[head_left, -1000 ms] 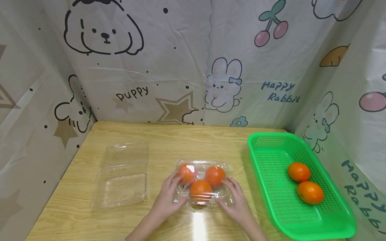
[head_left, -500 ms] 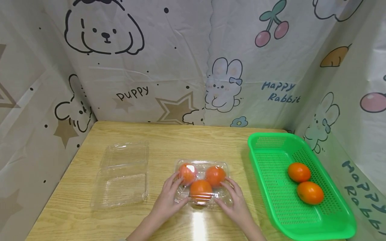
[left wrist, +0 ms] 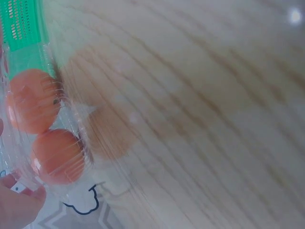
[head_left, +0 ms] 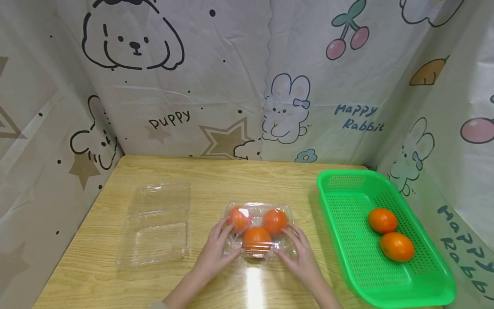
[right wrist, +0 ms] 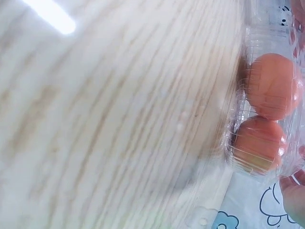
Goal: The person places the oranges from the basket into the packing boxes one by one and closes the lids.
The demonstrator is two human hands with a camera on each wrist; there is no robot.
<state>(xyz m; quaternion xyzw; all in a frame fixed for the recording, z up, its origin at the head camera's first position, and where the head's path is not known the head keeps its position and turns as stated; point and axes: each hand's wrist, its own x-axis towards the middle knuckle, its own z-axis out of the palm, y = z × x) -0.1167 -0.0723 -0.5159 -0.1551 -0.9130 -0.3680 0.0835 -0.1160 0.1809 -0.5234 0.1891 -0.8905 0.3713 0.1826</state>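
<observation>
A clear plastic clamshell box (head_left: pixel 257 205), its lid down, holds 3 oranges (head_left: pixel 257 238) at the middle of the table. My left hand (head_left: pixel 213 249) grips its left side, fingers bent over the lid and thumb at the front edge. On the opposite side my right hand (head_left: pixel 302 256) holds it the same way. In the left wrist view, fingertips (left wrist: pixel 24 205) rest by the box's ribbed wall (left wrist: pixel 61 90). The right wrist view shows two oranges (right wrist: pixel 259 143) through the plastic, with part of the right hand (right wrist: pixel 294 193) at the edge.
An unfolded clear clamshell box (head_left: pixel 158 227) lies on the wooden table (head_left: pixel 216 180) to the left. At the right stands a green perforated basket (head_left: pixel 335 231) with two oranges (head_left: pixel 396 247) in it. A printed cloth (head_left: pixel 216 86) hangs behind and along both sides.
The box with its oranges has shifted slightly away from me, both hands moving along with it. The green basket and the unfolded box have stayed put.
</observation>
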